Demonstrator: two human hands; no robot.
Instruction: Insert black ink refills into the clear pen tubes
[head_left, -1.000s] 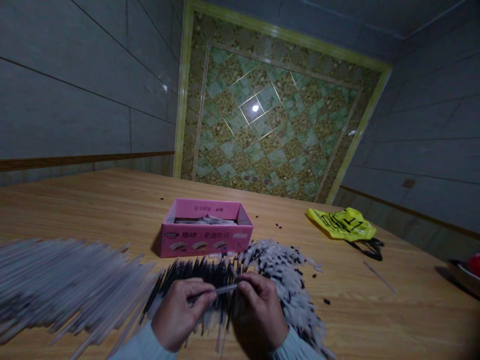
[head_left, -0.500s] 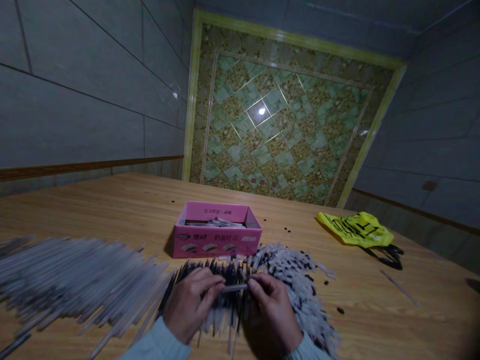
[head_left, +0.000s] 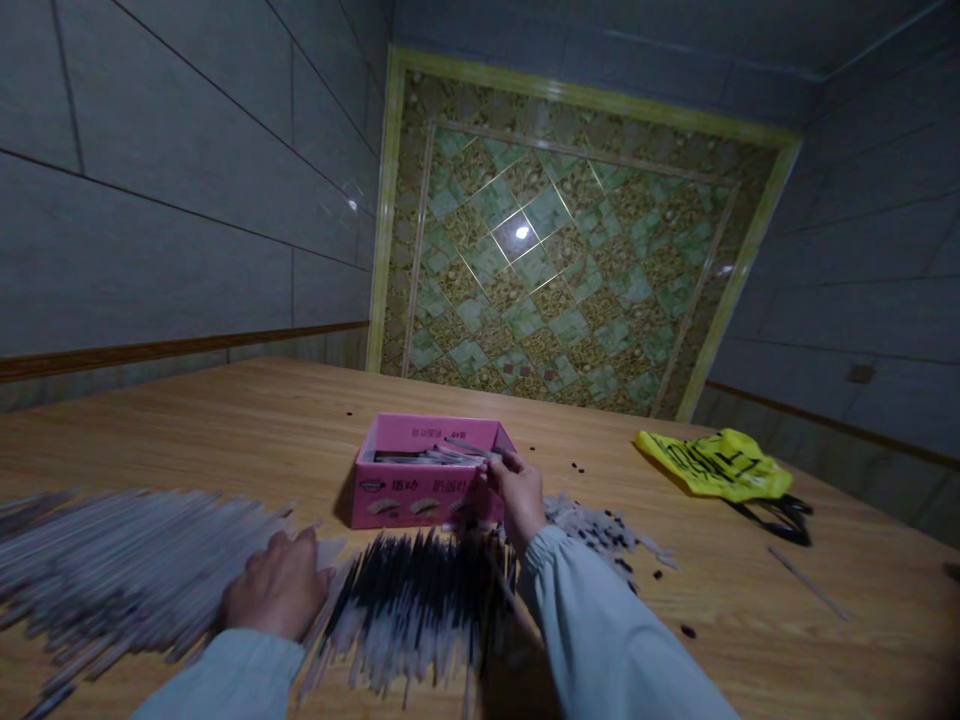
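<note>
My right hand [head_left: 517,492] is at the right end of the pink box [head_left: 427,498], its fingers pinched over the rim. A thin pale stick [head_left: 469,447] runs from the fingertips over several similar sticks lying in the box. My left hand [head_left: 276,588] rests with curled fingers at the right edge of a wide pile of clear thin tubes [head_left: 142,560]; what lies under its fingers is hidden. Between the hands spreads a row of thin sticks with black upper parts and clear lower ends [head_left: 416,600].
Small white and black cap-like pieces [head_left: 592,528] are heaped right of the box, partly behind my right sleeve. A yellow bag with black print [head_left: 712,465] and black straps lies farther right, near a single thin stick [head_left: 810,582]. The wooden table [head_left: 247,420] meets tiled walls.
My hands, which were together holding a small tube over the black sticks, have parted. The right has moved up and forward to the box; the left has gone left onto the clear tubes.
</note>
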